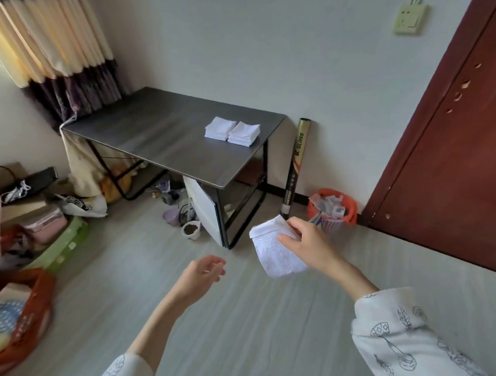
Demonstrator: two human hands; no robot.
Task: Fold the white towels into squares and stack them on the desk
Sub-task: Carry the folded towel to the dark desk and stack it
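Carrying a folded towel to the desk stacks.

My left hand (pixel 206 272) hangs free, fingers loose, holding nothing. Dark grey metal-framed desk (pixel 152 135) has two stacks of white folded square towels (pixel 231 131), well apart from me. My right hand (pixel 304 242) pinches a white terry towel (pixel 276 255), folded; I should keep its edges aligned and set it squarely on a stack.

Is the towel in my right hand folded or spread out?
Folded: the towel hangs compact and doubled over from the right hand.
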